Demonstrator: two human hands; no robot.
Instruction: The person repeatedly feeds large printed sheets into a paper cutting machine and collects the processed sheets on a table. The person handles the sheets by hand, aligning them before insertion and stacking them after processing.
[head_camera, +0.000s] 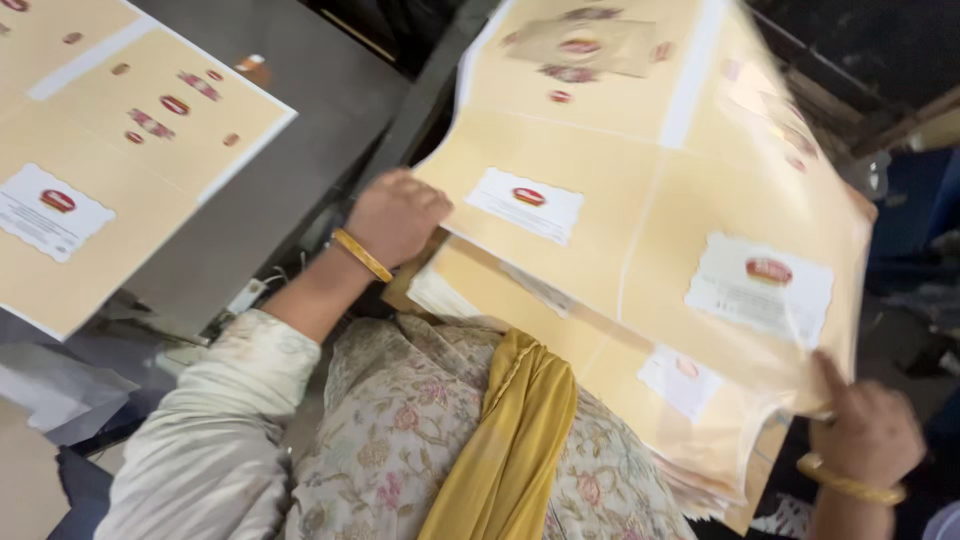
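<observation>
A large tan printed sheet (640, 180) with white label patches and red oval marks is lifted off a stack of similar sheets (620, 400) in front of me. My left hand (395, 215), a gold bangle on its wrist, grips the sheet's left edge. My right hand (865, 430), also with a bangle, pinches the sheet's lower right corner, forefinger stretched up along it. The lifted sheet is tilted and motion-blurred at its far right.
Another pile of the same tan printed sheets (110, 150) lies on a grey metal surface (300, 150) at the left. My floral garment and yellow scarf (510, 440) fill the bottom middle. Dark machinery stands behind and at the right.
</observation>
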